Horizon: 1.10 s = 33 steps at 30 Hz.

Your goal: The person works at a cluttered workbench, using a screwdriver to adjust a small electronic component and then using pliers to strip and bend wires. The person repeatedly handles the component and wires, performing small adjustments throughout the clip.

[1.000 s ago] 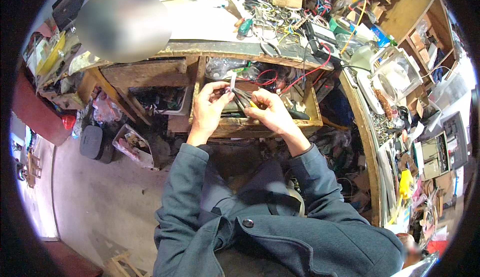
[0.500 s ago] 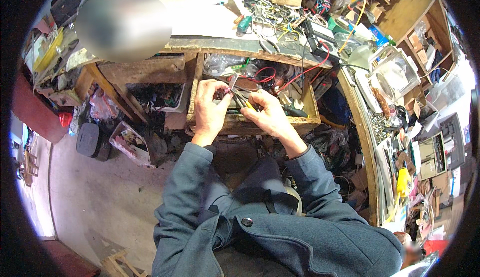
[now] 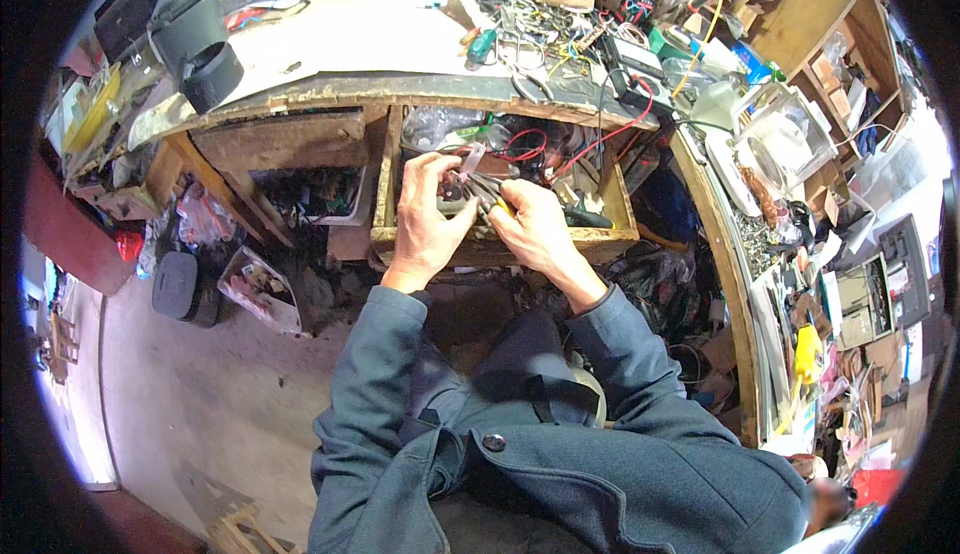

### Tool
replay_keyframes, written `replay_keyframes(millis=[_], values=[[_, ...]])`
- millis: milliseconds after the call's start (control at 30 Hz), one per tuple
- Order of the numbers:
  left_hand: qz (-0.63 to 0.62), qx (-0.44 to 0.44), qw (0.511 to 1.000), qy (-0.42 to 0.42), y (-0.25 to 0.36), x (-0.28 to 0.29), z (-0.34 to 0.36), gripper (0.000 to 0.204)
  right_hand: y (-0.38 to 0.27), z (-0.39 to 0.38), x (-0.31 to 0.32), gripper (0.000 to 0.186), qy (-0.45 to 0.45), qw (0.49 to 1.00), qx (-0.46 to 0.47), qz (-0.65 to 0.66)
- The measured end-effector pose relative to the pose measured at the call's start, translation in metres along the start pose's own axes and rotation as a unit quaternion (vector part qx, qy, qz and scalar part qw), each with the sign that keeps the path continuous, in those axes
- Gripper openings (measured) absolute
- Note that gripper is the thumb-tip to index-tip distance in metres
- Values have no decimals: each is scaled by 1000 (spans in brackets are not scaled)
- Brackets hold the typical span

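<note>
Over the open wooden drawer (image 3: 600, 247) my two hands work close together. My left hand (image 3: 425, 224) has its fingers curled at a small pale, partly see-through piece (image 3: 473, 160); the thumb stands a little apart below. What else lies within those fingers is too small to tell. My right hand (image 3: 540, 232) is closed round pliers with yellow-and-black handles (image 3: 504, 207). Their jaws point up and left to the small piece, and whether they grip it cannot be made out. Behind the hands the drawer holds red wires (image 3: 528, 144) and clear plastic bags (image 3: 437, 126).
On the bench (image 3: 350, 44) beyond lie a green-handled tool (image 3: 482, 47), another pair of pliers (image 3: 531, 86) and a heap of small metal parts. A dark grey container (image 3: 212, 72) lies at the left. A cluttered side bench (image 3: 735, 304) runs along my right; an open box (image 3: 262, 287) is on the floor.
My left thumb has moved down, away from the fingertips. The right hand with the pliers has shifted slightly. The blurred patch over the bench at upper left is gone, and the grey container shows there.
</note>
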<state>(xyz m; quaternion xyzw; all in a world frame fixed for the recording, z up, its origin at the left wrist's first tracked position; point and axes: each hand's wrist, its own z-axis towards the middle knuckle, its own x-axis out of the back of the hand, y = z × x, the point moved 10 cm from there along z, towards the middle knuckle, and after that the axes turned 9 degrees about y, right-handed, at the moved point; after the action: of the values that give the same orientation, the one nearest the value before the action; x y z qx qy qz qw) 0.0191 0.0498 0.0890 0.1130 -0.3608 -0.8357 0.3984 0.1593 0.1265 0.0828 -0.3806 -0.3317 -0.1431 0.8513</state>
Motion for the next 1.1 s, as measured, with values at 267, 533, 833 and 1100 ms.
replay_keyframes(millis=[267,533,833,1100], values=[[-286,284,904,-141,-50,-18,-7,25,-9,0,7,22,30,997,75,5],[-321,322,881,-128,-60,-19,-11,20,-16,1,12,23,-2,996,93,-13],[-285,304,899,-137,-48,-15,-6,22,-13,3,12,22,-17,995,91,-41],[-282,291,906,-124,-46,-15,-6,19,-14,2,12,23,-23,994,92,-44]])
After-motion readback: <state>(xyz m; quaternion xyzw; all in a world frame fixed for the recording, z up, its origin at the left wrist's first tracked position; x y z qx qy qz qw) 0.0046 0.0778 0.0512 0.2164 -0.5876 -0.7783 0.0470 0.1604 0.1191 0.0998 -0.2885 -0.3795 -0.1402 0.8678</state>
